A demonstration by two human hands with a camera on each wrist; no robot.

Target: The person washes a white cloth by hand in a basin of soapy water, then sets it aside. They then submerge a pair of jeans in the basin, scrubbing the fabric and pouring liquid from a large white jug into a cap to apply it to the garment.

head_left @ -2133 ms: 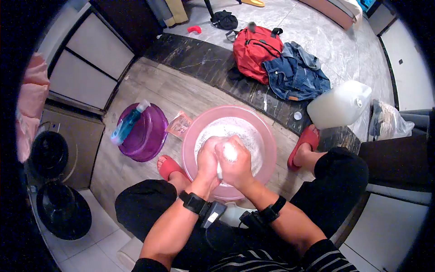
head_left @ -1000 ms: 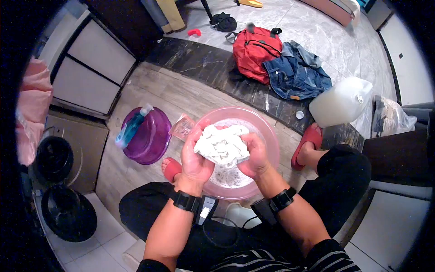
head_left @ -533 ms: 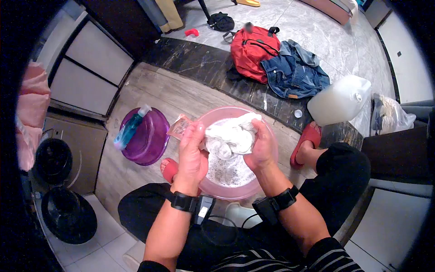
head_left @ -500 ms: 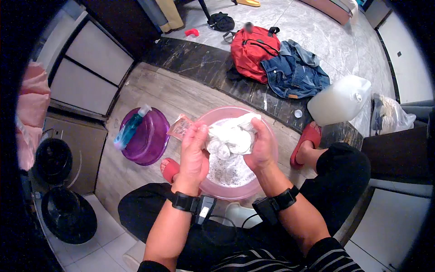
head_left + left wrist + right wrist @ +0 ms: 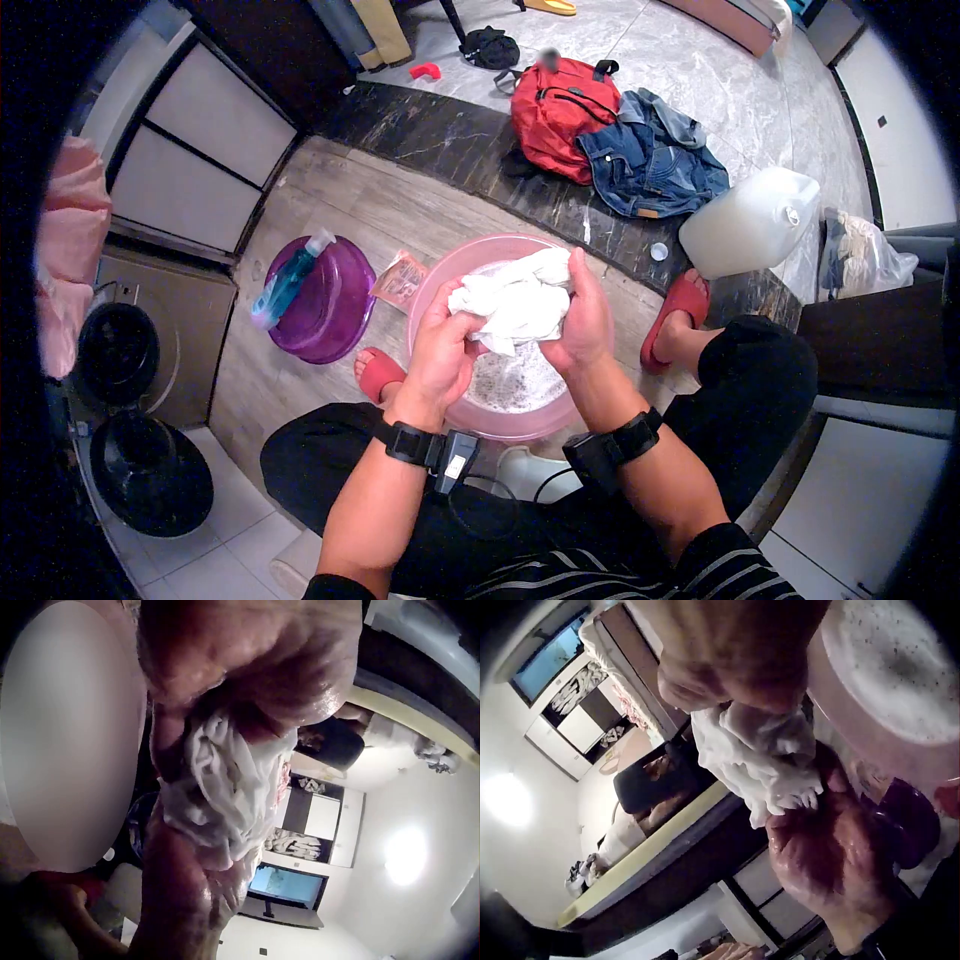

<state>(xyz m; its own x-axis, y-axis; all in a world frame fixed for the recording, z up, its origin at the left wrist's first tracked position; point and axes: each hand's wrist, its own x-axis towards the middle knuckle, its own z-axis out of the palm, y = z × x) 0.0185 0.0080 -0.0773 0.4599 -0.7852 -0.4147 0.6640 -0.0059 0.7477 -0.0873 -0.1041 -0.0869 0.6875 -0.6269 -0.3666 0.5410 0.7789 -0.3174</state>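
Cloth looser than moments ago; left grip and right grip hold it above basin; squeezing apparently paused.

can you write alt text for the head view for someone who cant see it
A left hand and a right hand hold a bunched white cloth over a pink basin of white suds. At picture left, a blue bottle lies across a purple basin; farther back are a red backpack, denim garment and whitish jug.

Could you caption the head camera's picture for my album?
Left hand and right hand hold a crumpled white cloth over a pink basin of suds.
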